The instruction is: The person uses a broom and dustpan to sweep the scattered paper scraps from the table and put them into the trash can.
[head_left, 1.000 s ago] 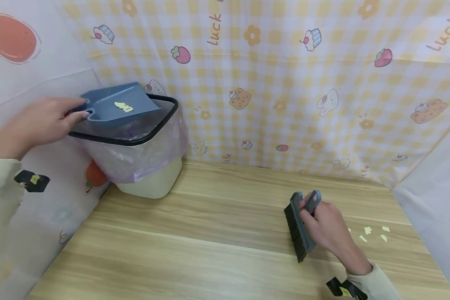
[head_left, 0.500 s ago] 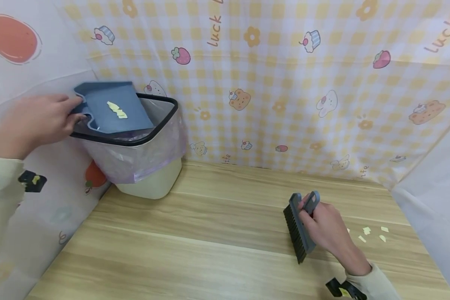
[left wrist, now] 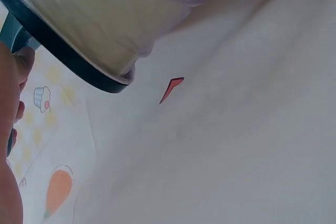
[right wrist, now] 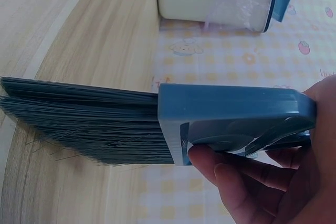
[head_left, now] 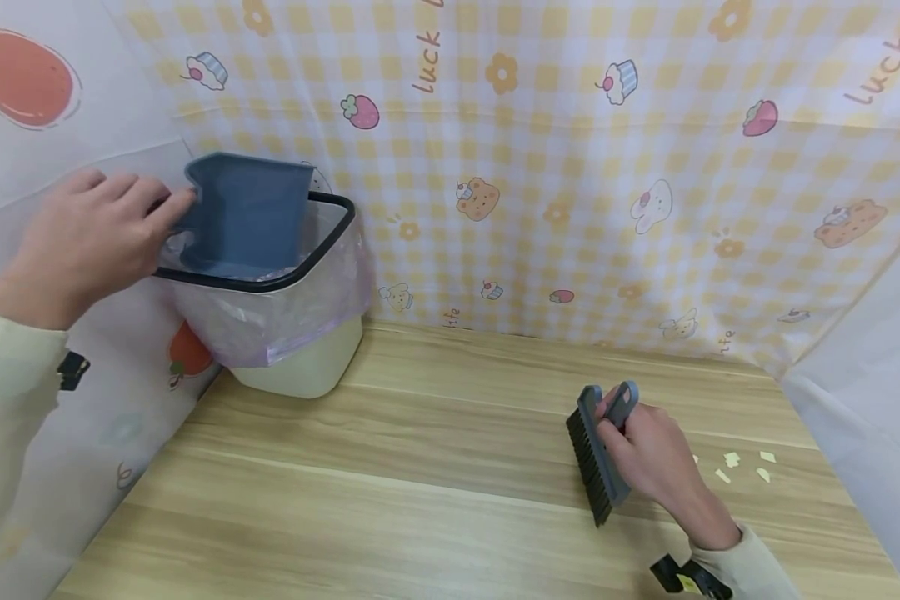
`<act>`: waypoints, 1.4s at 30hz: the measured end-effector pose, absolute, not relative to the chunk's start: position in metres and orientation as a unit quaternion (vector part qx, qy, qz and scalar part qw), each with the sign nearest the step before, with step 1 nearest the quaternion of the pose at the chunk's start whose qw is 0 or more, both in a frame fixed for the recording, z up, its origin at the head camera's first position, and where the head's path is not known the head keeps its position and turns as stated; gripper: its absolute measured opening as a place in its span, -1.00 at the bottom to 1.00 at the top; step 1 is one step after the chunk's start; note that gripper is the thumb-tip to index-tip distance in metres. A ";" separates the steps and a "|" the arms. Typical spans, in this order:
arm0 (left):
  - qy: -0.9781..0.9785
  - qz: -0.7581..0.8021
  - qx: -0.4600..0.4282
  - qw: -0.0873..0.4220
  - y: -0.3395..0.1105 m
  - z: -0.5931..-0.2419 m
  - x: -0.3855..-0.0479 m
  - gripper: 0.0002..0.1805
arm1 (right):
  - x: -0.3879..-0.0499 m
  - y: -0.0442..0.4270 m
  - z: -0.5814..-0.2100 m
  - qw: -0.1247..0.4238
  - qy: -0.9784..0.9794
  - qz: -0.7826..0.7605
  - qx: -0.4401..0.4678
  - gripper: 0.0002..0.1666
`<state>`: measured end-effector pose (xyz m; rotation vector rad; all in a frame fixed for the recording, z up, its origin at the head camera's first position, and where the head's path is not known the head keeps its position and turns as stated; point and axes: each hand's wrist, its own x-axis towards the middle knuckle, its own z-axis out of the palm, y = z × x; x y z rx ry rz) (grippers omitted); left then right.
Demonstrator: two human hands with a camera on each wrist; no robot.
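My left hand (head_left: 97, 242) grips a blue-grey dustpan (head_left: 251, 217) by its handle end. The pan is tipped steeply over the mouth of a cream trash bin (head_left: 300, 367), and no paper scraps show on its visible face. A clear purplish bag lines the bin, folded out under its black rim (head_left: 270, 283). On the right, my right hand (head_left: 656, 458) holds a brush (head_left: 600, 454) by its handle, with the dark bristles (right wrist: 89, 119) facing left. Just right of that hand, several pale yellow paper scraps (head_left: 732, 459) lie on the wooden surface.
The bin stands in the back left corner of the wooden tabletop (head_left: 390, 467). A yellow checked curtain (head_left: 540, 167) hangs along the back. White cloth (head_left: 855, 433) bounds the right side, and printed white cloth (head_left: 150, 342) the left.
My left hand has turned the dustpan from nearly level to steeply tipped over the bin, and the scraps it carried are out of sight. My right hand and the brush have stayed put.
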<state>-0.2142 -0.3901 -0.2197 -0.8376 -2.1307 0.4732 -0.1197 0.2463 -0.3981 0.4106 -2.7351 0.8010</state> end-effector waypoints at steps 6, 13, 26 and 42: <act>-0.840 0.183 -0.323 0.395 -0.390 -0.218 -0.214 -0.38 | -0.120 0.246 -0.398 0.134 -0.941 0.274 0.144 -0.86; -0.865 0.192 -0.269 0.378 -0.390 -0.221 -0.208 -0.29 | -0.120 0.245 -0.399 0.136 -0.941 0.274 0.143 -0.86; -0.884 0.184 -0.222 0.368 -0.389 -0.220 -0.202 -0.51 | -0.120 0.245 -0.399 0.142 -0.940 0.273 0.146 -0.87; -0.879 0.093 -0.278 0.376 -0.359 -0.224 -0.202 -0.53 | -0.121 0.246 -0.400 0.143 -0.940 0.275 0.140 -0.86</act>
